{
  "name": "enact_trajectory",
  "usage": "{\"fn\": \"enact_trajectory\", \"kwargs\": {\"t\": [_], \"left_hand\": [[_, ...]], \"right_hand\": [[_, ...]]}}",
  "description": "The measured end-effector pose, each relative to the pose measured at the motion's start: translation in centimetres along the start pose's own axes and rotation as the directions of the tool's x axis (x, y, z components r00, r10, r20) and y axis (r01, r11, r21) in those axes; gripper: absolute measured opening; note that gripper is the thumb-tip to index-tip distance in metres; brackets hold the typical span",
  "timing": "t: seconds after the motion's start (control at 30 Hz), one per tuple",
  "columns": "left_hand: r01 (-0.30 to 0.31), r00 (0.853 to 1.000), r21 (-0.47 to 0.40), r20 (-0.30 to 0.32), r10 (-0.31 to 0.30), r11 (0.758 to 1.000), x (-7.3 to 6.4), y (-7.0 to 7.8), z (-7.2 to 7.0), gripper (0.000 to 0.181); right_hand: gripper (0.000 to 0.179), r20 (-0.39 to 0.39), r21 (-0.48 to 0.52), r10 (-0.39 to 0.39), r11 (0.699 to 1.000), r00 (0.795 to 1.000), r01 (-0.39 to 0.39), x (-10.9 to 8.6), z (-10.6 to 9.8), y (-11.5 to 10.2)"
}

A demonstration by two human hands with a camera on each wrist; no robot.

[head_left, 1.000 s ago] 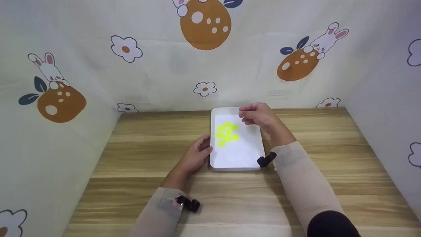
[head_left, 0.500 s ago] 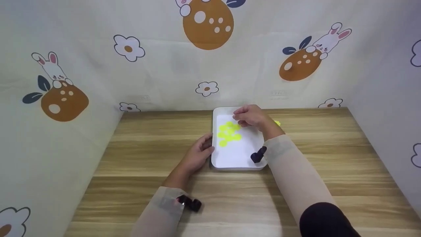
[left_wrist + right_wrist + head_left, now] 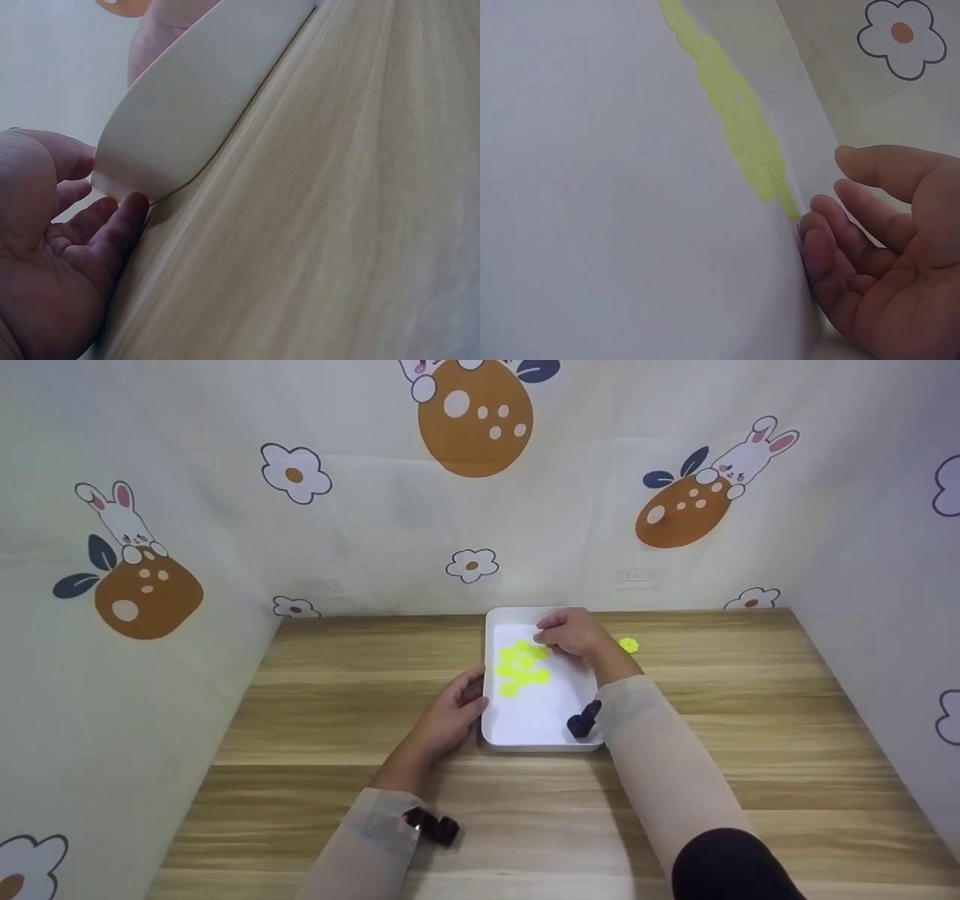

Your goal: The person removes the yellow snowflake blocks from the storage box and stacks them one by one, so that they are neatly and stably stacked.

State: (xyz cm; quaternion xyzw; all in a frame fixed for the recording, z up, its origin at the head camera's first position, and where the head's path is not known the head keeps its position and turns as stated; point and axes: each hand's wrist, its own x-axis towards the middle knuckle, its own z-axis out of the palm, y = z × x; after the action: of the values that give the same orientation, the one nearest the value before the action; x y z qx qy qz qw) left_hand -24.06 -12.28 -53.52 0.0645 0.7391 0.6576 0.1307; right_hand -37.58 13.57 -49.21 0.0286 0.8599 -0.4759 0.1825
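A white shallow tray (image 3: pixel 517 727) lies on the wooden table, with several flat yellow flower-shaped pieces (image 3: pixel 523 666) clustered over the left half of its floor. My right hand (image 3: pixel 576 633) is low over the tray's far right part, fingertips beside the cluster's upper right edge. In the right wrist view, that hand's (image 3: pixel 889 247) fingers are loosely bent, thumb apart, and nothing shows between them; the yellow pieces (image 3: pixel 739 112) end close by the fingertips. My left hand (image 3: pixel 448 716) touches the tray's left wall; in the left wrist view its fingertips (image 3: pixel 133 206) lie against the tray (image 3: pixel 169 112).
A single yellow flower piece (image 3: pixel 628 645) with a scalloped edge lies on the table (image 3: pixel 337 697), right of the tray beyond my right forearm. A fabric backdrop (image 3: pixel 367 525) printed with rabbits, orange fruit and flowers stands behind the table and on both sides.
My right hand has moved left and lower toward the yellow pieces. With the forearm shifted, the single yellow piece on the table shows. My left hand stays at the tray's left wall.
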Motion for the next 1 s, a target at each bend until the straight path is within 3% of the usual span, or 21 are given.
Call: {"fn": "enact_trajectory", "kwargs": {"t": [0.47,0.67,1.0], "left_hand": [[0.017,1.0,0.026,-0.016,-0.016,1.0,-0.05,0.12,0.0,0.06],[0.018,1.0,0.006,-0.014,-0.018,1.0,-0.01,0.14,0.07,0.06],[0.022,0.999,0.009,-0.024,-0.021,1.0,-0.11,-0.01,0.11,0.061]], "right_hand": [[0.038,0.084,-0.076,-0.035,0.996,0.996,0.041,-0.3,0.01,0.07],[0.039,0.084,-0.103,-0.068,0.992,0.994,0.076,-0.23,0.17,0.1],[0.042,0.073,-0.136,-0.049,0.989,0.996,0.059,-0.17,0.68,-0.05]]}}
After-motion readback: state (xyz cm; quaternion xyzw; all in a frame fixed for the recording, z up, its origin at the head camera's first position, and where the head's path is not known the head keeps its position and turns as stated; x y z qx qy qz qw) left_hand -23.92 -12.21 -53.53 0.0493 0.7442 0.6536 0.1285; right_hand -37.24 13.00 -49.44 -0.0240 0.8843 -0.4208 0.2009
